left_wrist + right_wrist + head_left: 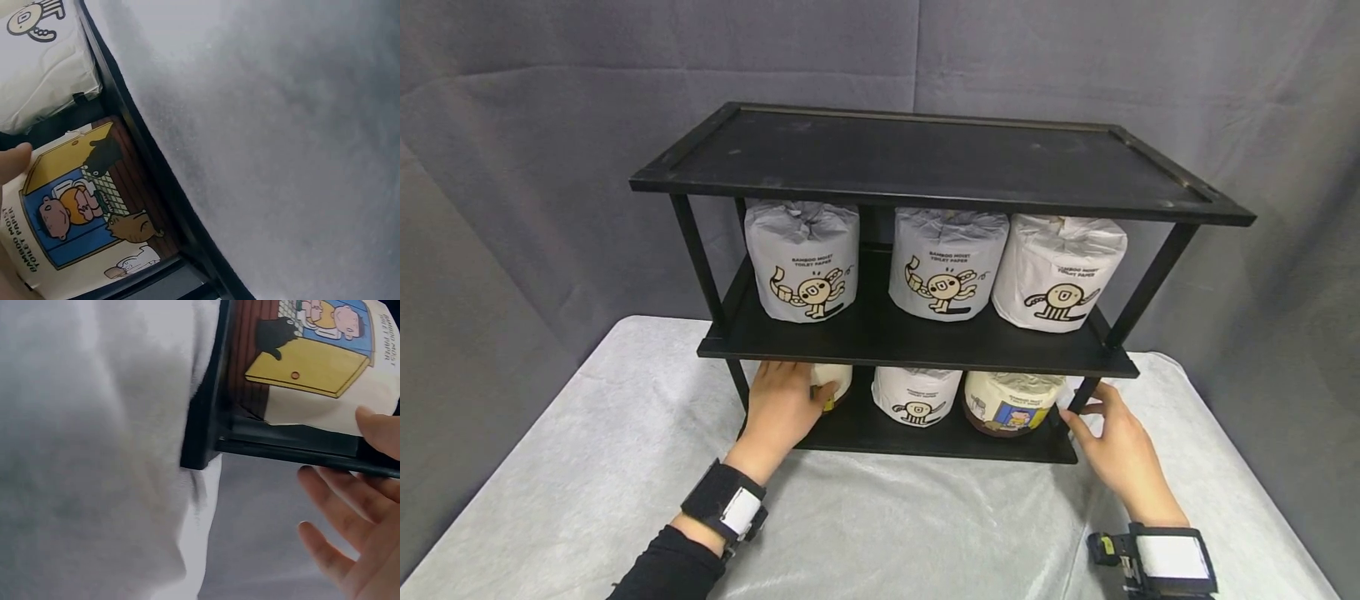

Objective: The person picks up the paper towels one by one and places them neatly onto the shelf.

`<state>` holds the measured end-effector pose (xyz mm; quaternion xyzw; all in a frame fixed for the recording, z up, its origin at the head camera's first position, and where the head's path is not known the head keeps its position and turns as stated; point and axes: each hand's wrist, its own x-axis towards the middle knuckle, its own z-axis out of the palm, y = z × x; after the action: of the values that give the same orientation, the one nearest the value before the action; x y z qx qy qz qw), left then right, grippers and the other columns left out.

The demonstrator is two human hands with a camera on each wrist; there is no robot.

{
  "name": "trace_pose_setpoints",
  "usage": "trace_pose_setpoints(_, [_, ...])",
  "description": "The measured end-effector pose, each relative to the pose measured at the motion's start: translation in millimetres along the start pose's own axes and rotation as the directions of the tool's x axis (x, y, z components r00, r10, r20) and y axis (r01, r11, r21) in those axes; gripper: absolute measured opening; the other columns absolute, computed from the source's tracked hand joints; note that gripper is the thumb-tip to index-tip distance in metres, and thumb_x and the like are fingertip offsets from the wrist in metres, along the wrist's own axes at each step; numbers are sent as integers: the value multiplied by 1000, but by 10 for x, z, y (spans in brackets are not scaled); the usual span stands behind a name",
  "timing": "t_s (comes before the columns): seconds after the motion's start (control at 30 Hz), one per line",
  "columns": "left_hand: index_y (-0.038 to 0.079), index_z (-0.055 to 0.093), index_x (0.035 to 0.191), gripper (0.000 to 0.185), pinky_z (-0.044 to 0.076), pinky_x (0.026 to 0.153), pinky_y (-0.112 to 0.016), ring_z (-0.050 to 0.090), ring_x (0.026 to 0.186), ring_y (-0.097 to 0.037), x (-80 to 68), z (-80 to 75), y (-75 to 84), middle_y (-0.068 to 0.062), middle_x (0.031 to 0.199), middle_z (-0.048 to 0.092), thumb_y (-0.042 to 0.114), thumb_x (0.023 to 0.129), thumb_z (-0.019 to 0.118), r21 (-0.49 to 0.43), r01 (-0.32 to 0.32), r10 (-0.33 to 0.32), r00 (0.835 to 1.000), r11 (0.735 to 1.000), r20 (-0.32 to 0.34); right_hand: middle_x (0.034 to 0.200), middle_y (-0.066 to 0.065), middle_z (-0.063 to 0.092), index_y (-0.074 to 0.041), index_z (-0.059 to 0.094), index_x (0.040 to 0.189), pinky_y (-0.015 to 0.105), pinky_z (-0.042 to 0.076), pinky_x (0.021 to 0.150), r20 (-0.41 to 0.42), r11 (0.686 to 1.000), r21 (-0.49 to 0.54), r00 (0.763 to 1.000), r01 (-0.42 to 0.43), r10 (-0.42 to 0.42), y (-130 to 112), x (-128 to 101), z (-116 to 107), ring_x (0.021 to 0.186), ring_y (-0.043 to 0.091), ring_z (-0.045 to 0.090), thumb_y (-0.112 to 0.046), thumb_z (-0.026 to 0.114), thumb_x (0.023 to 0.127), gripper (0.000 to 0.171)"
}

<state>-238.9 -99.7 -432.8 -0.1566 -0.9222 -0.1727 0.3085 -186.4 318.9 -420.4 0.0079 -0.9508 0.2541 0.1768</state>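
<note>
left hand (778, 412): reaches under the middle shelf (917, 346) onto the left roll (835, 385), at the left end of the bottom shelf (925, 440).
left grip: thumb lies on the roll's front wrapper and the fingers go round its far side, out of sight. Reads as a wrap-round hold. The left wrist view shows one fingertip (14, 159) on the printed wrapper (81, 212).
left roll: stands upright with its axis vertical, just inside the shelf's front edge. It sits ahead of the left palm and slightly to its right, so the left hand is much the nearer one.
clearance: the middle shelf sits close over the roll's top. The open side faces the person, towards the wrist.
neighbour: the mid roll (917, 396) stands just right of it. A gap shows in the head view, though the left wrist view has the two close together.
right hand (1120, 454): at the rack's right front post (1084, 393), well apart from the left roll.
right grip: fingers spread and fairly straight, holding nothing. The thumb tip (381, 428) touches the shelf edge by the right roll (1011, 404).
right roll: upright at the right end of the bottom shelf, with a picture wrapper, just inside the post.
middle shelf load: three white rolls (945, 262), upright in a row.
rack (925, 158): black, three tiers, with a bare top, standing on the cloth-covered surface (887, 525).
</note>
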Motion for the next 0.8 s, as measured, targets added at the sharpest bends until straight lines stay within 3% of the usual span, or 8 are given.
trace_pose_setpoints(0.27, [-2, 57, 130, 57, 27, 112, -58, 44, 131, -42, -108, -88, 0, -24, 133, 55, 31, 87, 75, -43, 32, -31, 999, 999, 23, 110, 29, 65, 3, 47, 134, 60, 46, 74, 70, 997, -67, 997, 32, -28, -60, -18, -116, 98, 45, 64, -22, 67, 96, 50])
trace_pose_setpoints(0.53, [0, 57, 127, 53, 24, 113, -58, 45, 129, -43, -270, -325, -2, -24, 131, 55, 28, 87, 75, -26, 61, -59, 996, 998, 65, 108, 29, 67, 5, 49, 135, 60, 47, 74, 86, 992, -121, 996, 31, -20, -119, -74, -268, 98, 46, 64, -26, 63, 98, 50])
trace_pose_setpoints(0.67, [2, 52, 136, 60, 25, 113, -57, 42, 132, -38, -377, -469, -11, -20, 137, 52, 32, 88, 74, -14, 32, -30, 995, 999, 95, 108, 27, 68, 4, 51, 134, 60, 48, 72, 51, 985, -163, 998, 53, -45, -144, -147, -322, 96, 45, 65, -25, 65, 96, 50])
trace_pose_setpoints(0.8, [8, 48, 143, 65, 24, 112, -60, 35, 138, -35, -522, -607, -37, -14, 147, 44, 34, 89, 73, -12, 15, -13, 992, 1000, 126, 107, 27, 68, 1, 56, 129, 61, 46, 71, -37, 976, -204, 995, 81, -90, -172, -237, -366, 93, 46, 65, -21, 70, 92, 45])
